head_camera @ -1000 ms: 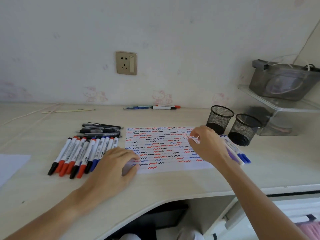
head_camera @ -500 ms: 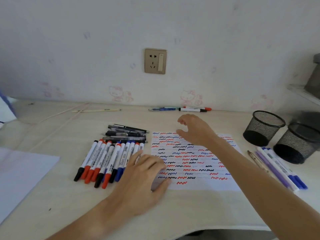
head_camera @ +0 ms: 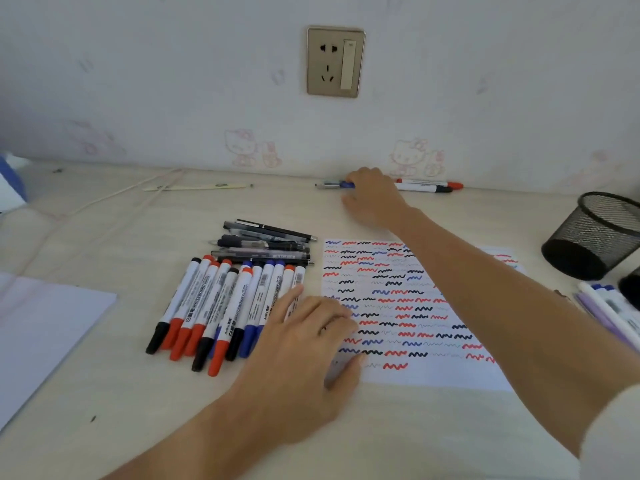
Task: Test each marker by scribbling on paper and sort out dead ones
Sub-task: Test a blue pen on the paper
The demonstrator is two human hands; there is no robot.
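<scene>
Fingers (head_camera: 349, 183) touch a blue pen (head_camera: 334, 185) on the beige desk (head_camera: 138, 393) by the wall (head_camera: 173, 81).

We saw the paper (head_camera: 408, 306) lying flat on the desk, a white sheet covered in rows of short red, blue and black squiggles, some faint and grey. Just left of it lay a row of white-barrelled markers (head_camera: 221, 306) side by side, capped in black, red and blue, caps toward us. Behind that row, a small stack of dark pens (head_camera: 266, 245) lay crosswise. Against the wall lay a blue pen (head_camera: 334, 184) and two white markers (head_camera: 429, 186), one red-capped, one dark-capped. At the right edge lay more white and purple markers (head_camera: 609, 308) with blue caps.
</scene>
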